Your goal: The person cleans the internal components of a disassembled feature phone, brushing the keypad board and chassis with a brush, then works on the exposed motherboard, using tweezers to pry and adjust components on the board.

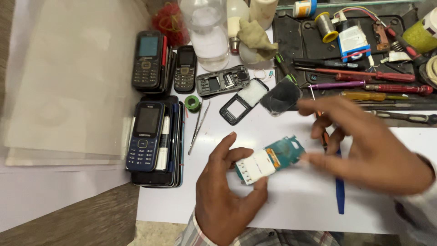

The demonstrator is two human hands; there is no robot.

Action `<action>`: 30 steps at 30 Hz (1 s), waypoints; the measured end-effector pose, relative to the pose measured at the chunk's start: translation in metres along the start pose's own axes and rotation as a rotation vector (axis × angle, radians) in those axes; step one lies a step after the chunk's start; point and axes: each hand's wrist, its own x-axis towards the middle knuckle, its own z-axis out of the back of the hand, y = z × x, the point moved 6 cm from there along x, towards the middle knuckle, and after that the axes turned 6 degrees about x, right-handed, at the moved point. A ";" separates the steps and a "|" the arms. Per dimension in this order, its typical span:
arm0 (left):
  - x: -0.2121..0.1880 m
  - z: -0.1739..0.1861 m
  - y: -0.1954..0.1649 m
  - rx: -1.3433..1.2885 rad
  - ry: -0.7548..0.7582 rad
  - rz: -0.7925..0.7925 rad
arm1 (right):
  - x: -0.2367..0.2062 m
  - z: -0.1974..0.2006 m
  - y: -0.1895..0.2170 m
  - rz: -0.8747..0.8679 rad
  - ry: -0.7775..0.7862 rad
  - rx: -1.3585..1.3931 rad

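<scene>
Left hand (225, 191) pinching a teal phone circuit board with white keypad sheet (269, 159) over the white work sheet (291, 200), right hand (364, 143) hovering beside it, blurred, fingers loosely spread, blue pry tool (340, 193) lying beneath.

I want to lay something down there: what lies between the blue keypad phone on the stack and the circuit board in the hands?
In the head view, only tweezers on white sheet between blue phone and circuit board; left hand's thumb borders it.

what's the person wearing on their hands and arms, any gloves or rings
Both hands are bare: no gloves, and no rings or watch show. The left hand comes out of a plaid shirt cuff in pale checks with thin reddish lines. The right hand, motion-blurred, ends at a light-coloured sleeve.
</scene>
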 end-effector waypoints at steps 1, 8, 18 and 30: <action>-0.001 0.000 -0.006 -0.005 0.006 -0.045 | -0.006 -0.005 0.000 -0.034 0.043 -0.040; 0.003 0.000 -0.022 0.030 0.082 -0.197 | -0.026 -0.021 -0.006 -0.081 0.123 -0.033; 0.013 -0.014 -0.004 -0.649 0.250 0.026 | -0.047 -0.024 -0.014 -0.160 -0.164 0.024; -0.004 -0.050 0.019 -1.286 0.389 0.329 | -0.111 -0.066 -0.050 -0.342 -0.341 -0.086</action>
